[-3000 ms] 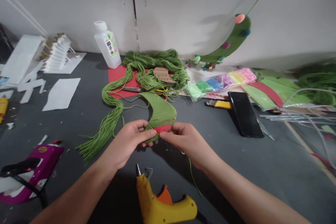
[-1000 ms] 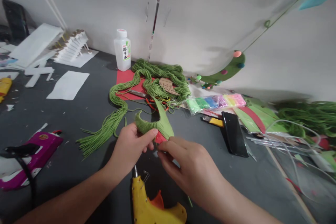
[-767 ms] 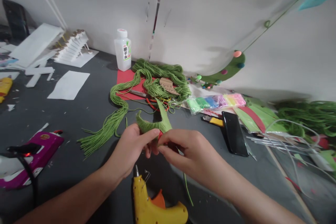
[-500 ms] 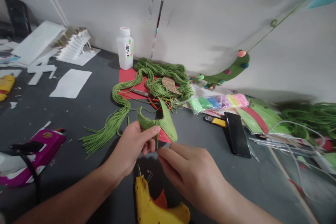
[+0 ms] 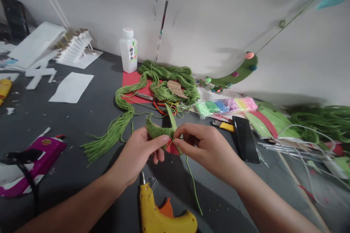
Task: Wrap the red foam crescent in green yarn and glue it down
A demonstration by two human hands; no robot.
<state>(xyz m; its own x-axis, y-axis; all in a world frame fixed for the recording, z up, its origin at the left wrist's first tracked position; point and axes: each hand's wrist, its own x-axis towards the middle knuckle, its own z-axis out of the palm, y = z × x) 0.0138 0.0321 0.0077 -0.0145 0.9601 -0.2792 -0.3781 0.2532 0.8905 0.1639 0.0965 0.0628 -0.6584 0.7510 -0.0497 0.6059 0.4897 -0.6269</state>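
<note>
My left hand (image 5: 138, 153) is closed on a crescent-shaped piece (image 5: 157, 129) partly wrapped in green yarn, thumb on top near its middle. Red paper shows at the lower edge of the piece. Against its right side, my right hand (image 5: 203, 147) pinches a green yarn strand (image 5: 193, 182), whose loose end hangs down toward the table. The fingertips of both hands nearly meet, and the right hand hides part of the crescent. Below them lies a yellow hot glue gun (image 5: 153, 211) with an orange trigger, its nozzle pointing away from me.
Behind my hands are a green yarn skein (image 5: 166, 71), scissors (image 5: 144, 97) and red paper (image 5: 131, 77). A white bottle (image 5: 128, 52) stands by the wall. To the right lie a phone (image 5: 246, 140) and a yellow cutter (image 5: 226, 126); a purple device (image 5: 45, 153) is at left.
My right hand has moved up and right, from below the crescent to its right side. The strand's loose end now hangs beneath it. The crescent has tilted slightly in my left hand.
</note>
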